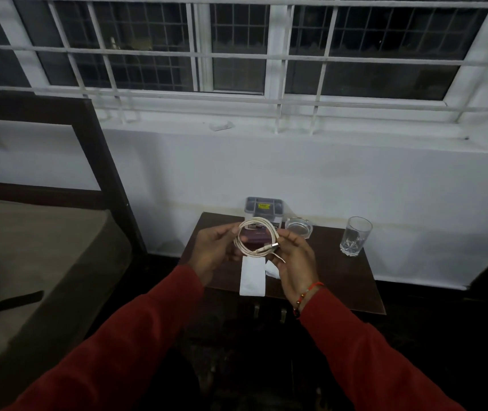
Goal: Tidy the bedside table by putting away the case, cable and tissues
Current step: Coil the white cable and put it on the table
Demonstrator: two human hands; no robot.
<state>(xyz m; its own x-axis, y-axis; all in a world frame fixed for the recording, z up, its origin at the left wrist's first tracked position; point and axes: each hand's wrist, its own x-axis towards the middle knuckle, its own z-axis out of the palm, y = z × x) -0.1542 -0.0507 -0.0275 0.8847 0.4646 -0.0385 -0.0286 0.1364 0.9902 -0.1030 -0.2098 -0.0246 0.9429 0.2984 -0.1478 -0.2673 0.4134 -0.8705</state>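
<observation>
Where the white wall runs under a wide barred window, a bed with a dark headboard fills the left of the room, and a small dark wooden counter stands against the wall to its right. Two arms in red sleeves reach in from the near side and meet above the counter's left half. On the far edge of the counter sits a grey plastic container with a yellow label, and just in front of it lies a purple case, partly hidden behind the hands. To the right of these rests a clear glass ashtray, and further right, near the counter's right edge, stands an upright drinking glass. White tissues lie flat on the near left part of the counter, one long sheet reaching the near edge and a smaller piece just beside it on the right. The left hand and the right hand each have their grip closed on opposite sides of a white cable, which is coiled into a loop and held up in the air above the case and the tissues. A thin red thread bracelet circles the right wrist.
</observation>
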